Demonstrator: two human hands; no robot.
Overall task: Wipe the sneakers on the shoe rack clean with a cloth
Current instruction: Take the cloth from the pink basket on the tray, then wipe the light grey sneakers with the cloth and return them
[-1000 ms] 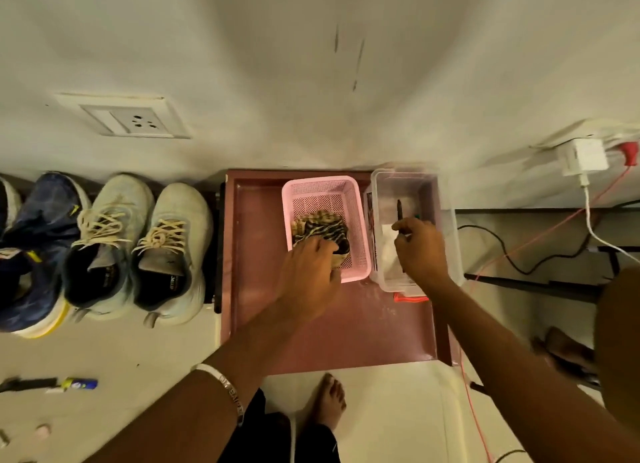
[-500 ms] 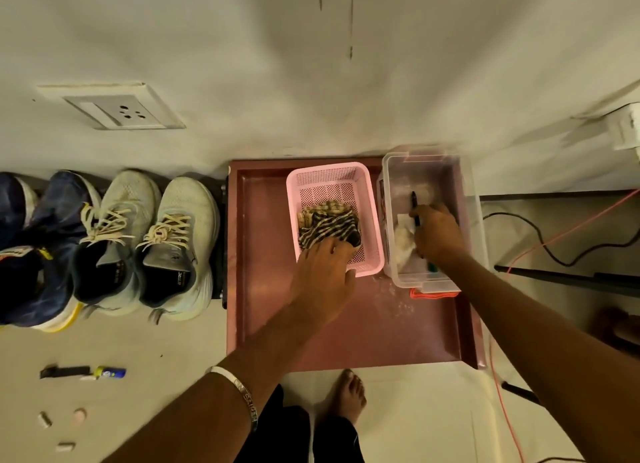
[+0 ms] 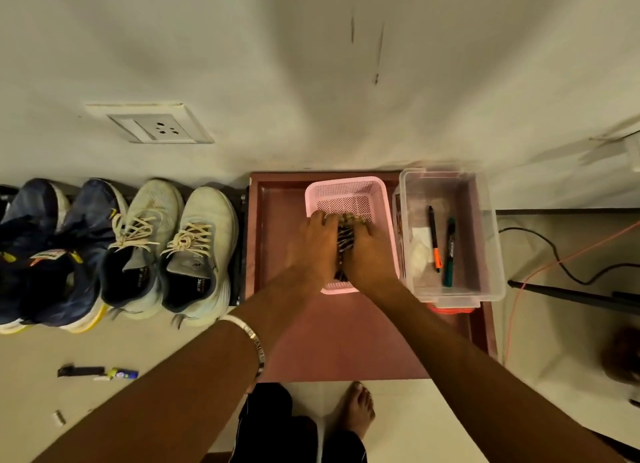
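Observation:
A black-and-white striped cloth (image 3: 346, 238) lies in a pink mesh basket (image 3: 346, 189) on a reddish-brown table (image 3: 346, 338). My left hand (image 3: 313, 246) and my right hand (image 3: 369, 254) are both inside the basket, side by side, with their fingers curled over the cloth; most of the cloth is hidden beneath them. A pair of pale grey sneakers (image 3: 169, 251) with cream laces stands on the rack to the left of the table, beside a dark blue pair (image 3: 48, 251).
A clear plastic box (image 3: 485, 241) right of the basket holds two markers (image 3: 441, 248) and a white wad. A wall socket (image 3: 156, 126) is above the shoes. Cables (image 3: 561, 265) run on the floor at right. Small items (image 3: 97, 372) lie on the floor at left. My bare foot (image 3: 358, 410) is below the table.
My right hand left the clear box, leaving the marker there, and moved left into the pink basket onto the cloth. My left hand slid further into the basket over the cloth.

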